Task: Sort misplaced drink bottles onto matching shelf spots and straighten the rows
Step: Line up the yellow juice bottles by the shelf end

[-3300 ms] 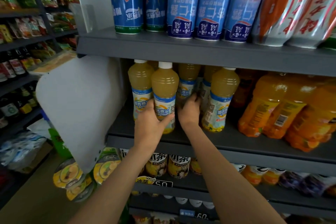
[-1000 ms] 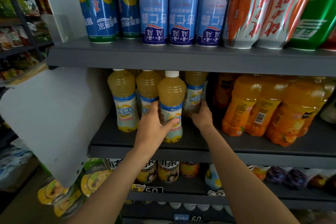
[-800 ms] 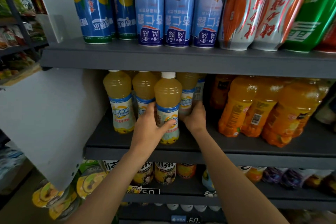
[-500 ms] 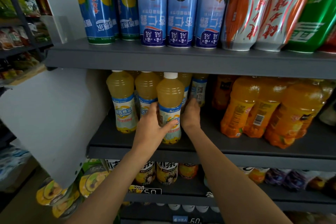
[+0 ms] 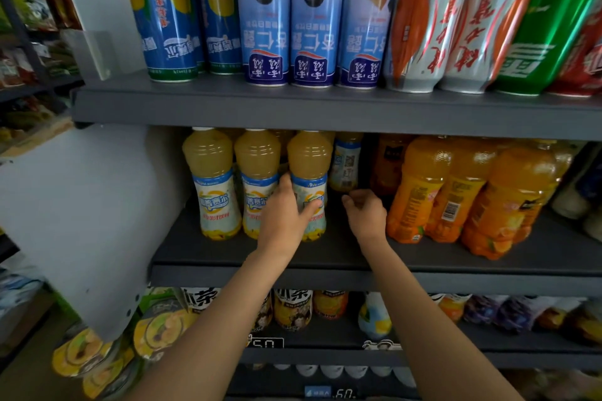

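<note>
Three pale-yellow juice bottles stand in a front row on the middle grey shelf [image 5: 293,257]. My left hand [image 5: 288,215] grips the lower part of the rightmost front bottle [image 5: 309,169], thumb across its label. The other front bottles [image 5: 213,179] stand to its left, and more of the same kind stand behind, including one [image 5: 347,161] further back on the right. My right hand [image 5: 366,212] hovers beside the row with fingers curled, holding nothing. Orange juice bottles [image 5: 420,185] fill the shelf's right half.
Tall blue, silver and green cans [image 5: 265,26] line the upper shelf, close overhead. A white side panel [image 5: 81,212] bounds the shelf on the left. The lower shelf holds tea bottles [image 5: 293,306] and price tags. An aisle with snack racks lies to the far left.
My right hand has let go of the back bottle and drawn out toward the shelf front. The left hand stays on the front bottle, now in line with its two neighbours.
</note>
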`<action>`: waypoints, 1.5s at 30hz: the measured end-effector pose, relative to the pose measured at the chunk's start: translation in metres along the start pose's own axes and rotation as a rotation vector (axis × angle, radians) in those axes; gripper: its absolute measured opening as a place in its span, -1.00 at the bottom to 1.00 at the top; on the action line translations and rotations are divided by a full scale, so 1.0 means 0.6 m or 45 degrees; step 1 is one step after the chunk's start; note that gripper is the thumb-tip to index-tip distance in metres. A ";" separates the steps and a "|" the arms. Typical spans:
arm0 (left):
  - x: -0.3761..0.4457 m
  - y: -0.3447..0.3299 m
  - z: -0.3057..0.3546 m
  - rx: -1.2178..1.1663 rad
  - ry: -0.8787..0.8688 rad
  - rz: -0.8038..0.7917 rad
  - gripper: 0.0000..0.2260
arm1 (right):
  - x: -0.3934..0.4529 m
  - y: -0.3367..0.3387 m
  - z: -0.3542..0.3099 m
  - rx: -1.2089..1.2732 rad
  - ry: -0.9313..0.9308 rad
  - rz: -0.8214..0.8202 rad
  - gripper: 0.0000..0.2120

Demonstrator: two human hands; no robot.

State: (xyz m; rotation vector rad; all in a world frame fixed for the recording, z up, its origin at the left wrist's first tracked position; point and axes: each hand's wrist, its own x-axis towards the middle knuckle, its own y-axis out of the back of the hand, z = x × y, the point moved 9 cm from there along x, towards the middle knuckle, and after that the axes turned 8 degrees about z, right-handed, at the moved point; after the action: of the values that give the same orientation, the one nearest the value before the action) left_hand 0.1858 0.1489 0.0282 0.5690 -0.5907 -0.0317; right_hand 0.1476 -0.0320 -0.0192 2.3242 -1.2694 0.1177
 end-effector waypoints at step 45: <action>-0.045 0.025 -0.045 0.138 -0.180 0.103 -0.70 | 0.098 -0.074 0.011 -0.184 -0.226 -0.069 -0.54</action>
State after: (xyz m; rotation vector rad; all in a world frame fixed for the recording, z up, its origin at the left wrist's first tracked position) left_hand 0.1757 0.1802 0.0039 0.6507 -0.7563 0.0369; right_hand 0.2157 -0.0603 -0.0237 2.2814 -1.2522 -0.1964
